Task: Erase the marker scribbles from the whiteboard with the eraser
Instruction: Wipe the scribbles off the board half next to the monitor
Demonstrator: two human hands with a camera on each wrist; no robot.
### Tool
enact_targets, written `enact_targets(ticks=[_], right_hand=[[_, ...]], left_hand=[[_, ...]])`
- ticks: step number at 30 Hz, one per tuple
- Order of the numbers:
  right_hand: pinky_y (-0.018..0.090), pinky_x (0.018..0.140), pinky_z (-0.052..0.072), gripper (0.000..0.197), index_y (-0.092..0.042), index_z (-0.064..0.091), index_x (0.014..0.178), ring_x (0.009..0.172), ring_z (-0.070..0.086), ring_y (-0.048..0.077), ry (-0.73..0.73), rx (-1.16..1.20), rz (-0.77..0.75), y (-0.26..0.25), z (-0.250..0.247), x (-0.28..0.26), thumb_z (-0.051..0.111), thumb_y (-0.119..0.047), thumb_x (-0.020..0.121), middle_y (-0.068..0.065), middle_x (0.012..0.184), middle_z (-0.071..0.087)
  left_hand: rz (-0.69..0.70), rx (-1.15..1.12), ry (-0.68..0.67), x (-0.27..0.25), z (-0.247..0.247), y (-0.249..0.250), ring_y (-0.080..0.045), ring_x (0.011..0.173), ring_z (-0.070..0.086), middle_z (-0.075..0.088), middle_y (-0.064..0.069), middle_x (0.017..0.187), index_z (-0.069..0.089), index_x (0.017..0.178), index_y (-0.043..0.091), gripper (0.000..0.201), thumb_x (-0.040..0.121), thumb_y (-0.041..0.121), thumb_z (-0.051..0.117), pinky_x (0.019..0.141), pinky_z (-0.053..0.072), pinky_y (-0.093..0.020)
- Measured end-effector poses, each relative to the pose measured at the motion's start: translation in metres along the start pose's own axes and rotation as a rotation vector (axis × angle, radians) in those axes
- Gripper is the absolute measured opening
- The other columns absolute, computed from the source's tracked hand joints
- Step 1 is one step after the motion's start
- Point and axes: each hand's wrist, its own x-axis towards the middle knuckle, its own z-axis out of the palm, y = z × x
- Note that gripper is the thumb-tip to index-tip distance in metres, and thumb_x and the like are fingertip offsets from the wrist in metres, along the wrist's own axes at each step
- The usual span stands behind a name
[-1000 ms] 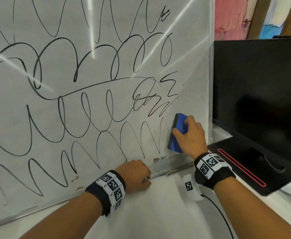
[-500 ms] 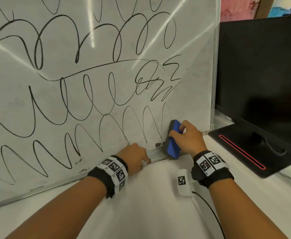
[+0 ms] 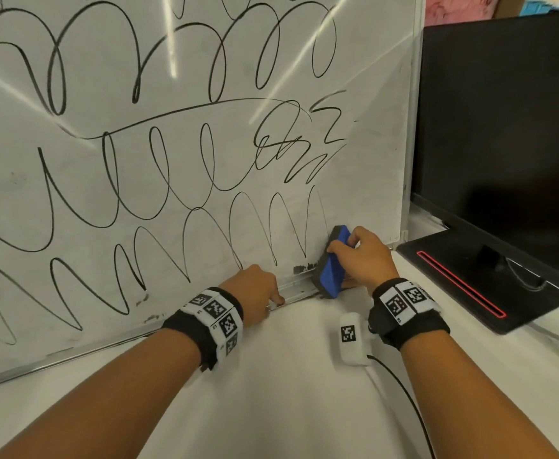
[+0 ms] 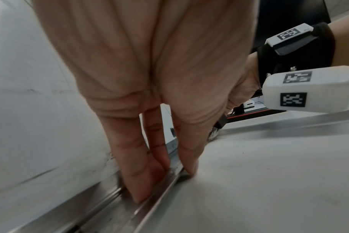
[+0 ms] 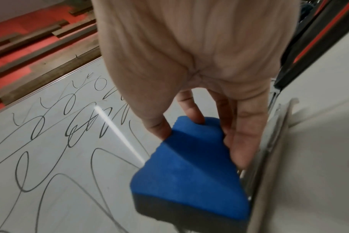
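Down at the bottom right of the white, metal-framed whiteboard, the blue foam eraser with its dark felt face stands on end, felt pressed to the board and its lower end at the aluminium bottom rail. The right hand grips it, thumb on one long edge and fingers curled over the top and the far side, squeezing the foam. The left hand pinches the rail just beside the eraser, fingertips in the channel and thumb on the outer lip, apparently steadying the board.

The step in hand looks like the bottom of a wiping pass, with the job barely begun: black marker scribbles, loops above and zigzags below, cover nearly the whole board, and only a strip along the right edge reads clean, though hazy. A dark smudge sits just left of the eraser above the rail. The next move likely calls for firm, flat pressure and a sweep up or leftward across the nearest zigzags, with the left hand bracing.

To the right stands a black monitor on a white table.
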Motion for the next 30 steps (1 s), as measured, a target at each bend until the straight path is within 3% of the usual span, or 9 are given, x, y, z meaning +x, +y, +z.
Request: enact_targets(ticks=[2, 5, 8, 12, 16, 18, 21, 24, 30], right_hand=[[0.022, 0.047, 0.047, 0.027, -0.015, 0.045, 0.085, 0.077, 0.059, 0.018, -0.014, 0.012, -0.001, 0.0, 0.004, -0.003, 0.066, -0.032, 0.088, 0.013, 0.101, 0.065], [0.044, 0.061, 0.062, 0.032, -0.018, 0.046, 0.082, 0.082, 0.07, 0.028, -0.133, 0.038, 0.054, 0.002, 0.015, -0.009, 0.071, -0.039, 0.079, 0.013, 0.095, 0.069], [0.051, 0.062, 0.062, 0.036, -0.018, 0.047, 0.082, 0.082, 0.073, 0.032, -0.129, 0.155, 0.097, 0.004, 0.016, -0.011, 0.073, -0.042, 0.074, 0.014, 0.093, 0.07], [0.048, 0.062, 0.063, 0.029, -0.018, 0.047, 0.082, 0.09, 0.07, 0.032, -0.024, 0.204, 0.089, 0.003, 0.013, -0.006, 0.069, -0.037, 0.082, 0.017, 0.099, 0.069], [0.047, 0.06, 0.063, 0.03, -0.016, 0.048, 0.085, 0.087, 0.07, 0.03, -0.095, 0.162, 0.049, 0.002, 0.023, -0.01, 0.071, -0.035, 0.081, 0.012, 0.096, 0.068], [0.047, 0.06, 0.063, 0.032, -0.013, 0.048, 0.086, 0.086, 0.07, 0.029, -0.063, 0.198, 0.039, 0.002, 0.023, -0.009, 0.072, -0.034, 0.081, 0.011, 0.096, 0.067], [0.044, 0.067, 0.061, 0.034, -0.011, 0.05, 0.091, 0.085, 0.066, 0.03, 0.068, 0.085, -0.072, 0.003, 0.018, -0.006, 0.071, -0.035, 0.082, 0.01, 0.092, 0.065], [0.033, 0.06, 0.052, 0.034, -0.017, 0.05, 0.094, 0.074, 0.059, 0.024, 0.047, -0.056, -0.194, 0.004, 0.021, -0.009, 0.075, -0.035, 0.079, 0.004, 0.083, 0.06], [0.033, 0.07, 0.046, 0.04, -0.027, 0.05, 0.106, 0.084, 0.054, 0.021, 0.151, -0.24, -0.368, -0.016, 0.01, 0.007, 0.075, -0.038, 0.077, 0.003, 0.101, 0.053]], left_hand=[[-0.005, -0.002, -0.007, 0.0, 0.0, 0.0, -0.023, 0.103, 0.061, 0.06, -0.007, 0.119, 0.063, 0.132, 0.031, 0.041, 0.093, 0.017, 0.064, 0.088, 0.05, -0.026], [-0.004, 0.001, -0.01, 0.0, -0.001, 0.001, -0.022, 0.104, 0.062, 0.062, -0.007, 0.118, 0.062, 0.133, 0.03, 0.041, 0.093, 0.017, 0.064, 0.087, 0.05, -0.024], [-0.001, -0.004, -0.006, -0.001, -0.001, 0.0, -0.021, 0.103, 0.062, 0.062, -0.006, 0.12, 0.062, 0.132, 0.03, 0.041, 0.093, 0.018, 0.065, 0.088, 0.049, -0.024], [-0.003, -0.004, -0.017, -0.003, 0.0, 0.0, -0.022, 0.103, 0.062, 0.061, -0.007, 0.122, 0.061, 0.133, 0.031, 0.042, 0.093, 0.018, 0.065, 0.088, 0.048, -0.024], [-0.003, -0.005, -0.038, 0.0, -0.004, -0.001, -0.023, 0.102, 0.063, 0.063, -0.007, 0.118, 0.064, 0.13, 0.033, 0.042, 0.091, 0.018, 0.067, 0.087, 0.049, -0.025], [-0.009, -0.009, -0.052, 0.001, -0.005, 0.0, -0.022, 0.102, 0.063, 0.063, -0.006, 0.119, 0.064, 0.13, 0.031, 0.042, 0.09, 0.018, 0.068, 0.089, 0.051, -0.025], [-0.01, -0.01, -0.07, 0.0, -0.006, 0.001, -0.021, 0.104, 0.063, 0.062, -0.007, 0.121, 0.062, 0.133, 0.028, 0.044, 0.091, 0.017, 0.068, 0.09, 0.05, -0.025], [0.006, 0.004, -0.066, -0.001, -0.007, 0.002, -0.022, 0.104, 0.062, 0.06, -0.008, 0.122, 0.061, 0.134, 0.028, 0.044, 0.092, 0.017, 0.067, 0.089, 0.05, -0.025], [0.008, 0.062, -0.088, -0.003, -0.008, 0.007, -0.027, 0.101, 0.062, 0.055, -0.01, 0.125, 0.059, 0.136, 0.027, 0.043, 0.095, 0.015, 0.062, 0.087, 0.05, -0.028]])
